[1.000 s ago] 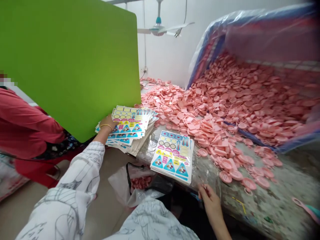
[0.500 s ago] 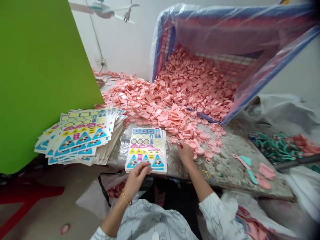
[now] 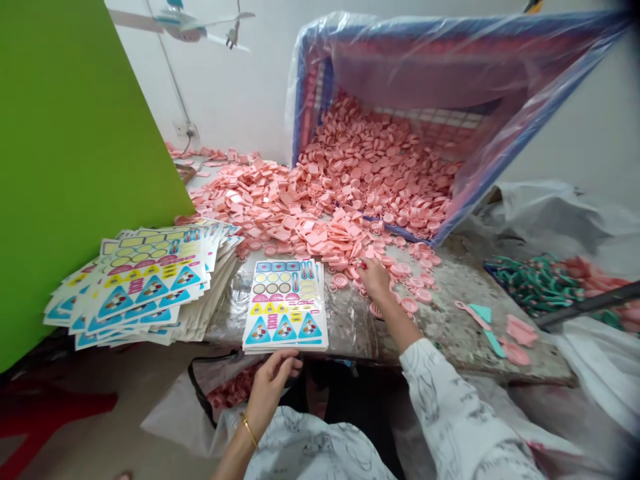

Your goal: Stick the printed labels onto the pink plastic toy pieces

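Observation:
A small stack of colourful sticker sheets [image 3: 286, 305] lies at the near edge of the grey worktable [image 3: 450, 333]. My left hand [image 3: 270, 387] is just below that stack's front edge, fingers curled, thumb near the sheets. My right hand [image 3: 376, 278] reaches into the loose pink plastic pieces [image 3: 320, 227] spread over the table, fingers closed around a pink piece among them. A bigger fanned pile of sticker sheets [image 3: 145, 280] sits to the left.
A tipped blue crate lined with clear plastic [image 3: 440, 80] spills pink pieces. A green panel [image 3: 75, 147] stands left. Teal and pink parts [image 3: 545, 287] lie at the right, an open bag [image 3: 225, 393] of pink pieces below the table, a red stool [image 3: 45, 413] lower left.
My view has swung right from the big sheet pile. My left hand left that pile and came to the small stack; my right hand rose from the table edge into the pink pieces.

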Tool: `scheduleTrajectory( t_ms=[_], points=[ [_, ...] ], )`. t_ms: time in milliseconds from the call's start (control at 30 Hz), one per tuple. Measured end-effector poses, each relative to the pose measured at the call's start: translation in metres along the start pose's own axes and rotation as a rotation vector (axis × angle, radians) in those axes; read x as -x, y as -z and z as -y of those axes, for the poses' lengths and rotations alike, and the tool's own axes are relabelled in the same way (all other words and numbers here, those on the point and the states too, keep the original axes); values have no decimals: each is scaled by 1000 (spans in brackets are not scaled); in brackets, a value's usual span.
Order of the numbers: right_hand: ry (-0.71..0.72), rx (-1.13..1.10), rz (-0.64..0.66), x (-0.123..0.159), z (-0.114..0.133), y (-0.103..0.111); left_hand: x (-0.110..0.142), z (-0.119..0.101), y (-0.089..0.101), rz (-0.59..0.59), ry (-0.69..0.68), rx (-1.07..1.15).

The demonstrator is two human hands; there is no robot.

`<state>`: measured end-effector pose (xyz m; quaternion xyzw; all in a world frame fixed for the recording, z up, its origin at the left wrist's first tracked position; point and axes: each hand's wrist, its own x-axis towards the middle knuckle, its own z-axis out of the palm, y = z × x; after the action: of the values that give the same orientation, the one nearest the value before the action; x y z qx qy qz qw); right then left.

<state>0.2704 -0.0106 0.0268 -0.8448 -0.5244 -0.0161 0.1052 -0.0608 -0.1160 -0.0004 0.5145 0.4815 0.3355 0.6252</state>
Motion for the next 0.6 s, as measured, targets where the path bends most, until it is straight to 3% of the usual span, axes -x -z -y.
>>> scheduleTrajectory(
  t_ms=[133, 267, 600],
  points=[
    [123, 35, 46, -19, 15, -7, 1, -2, -11, 37, 3, 15],
    [180, 59, 61, -19, 23, -16, 5, -6, -14, 53, -8, 14],
    [292, 74, 132, 22, -11, 3, 14, 5, -5, 60, 40, 83]
  ],
)
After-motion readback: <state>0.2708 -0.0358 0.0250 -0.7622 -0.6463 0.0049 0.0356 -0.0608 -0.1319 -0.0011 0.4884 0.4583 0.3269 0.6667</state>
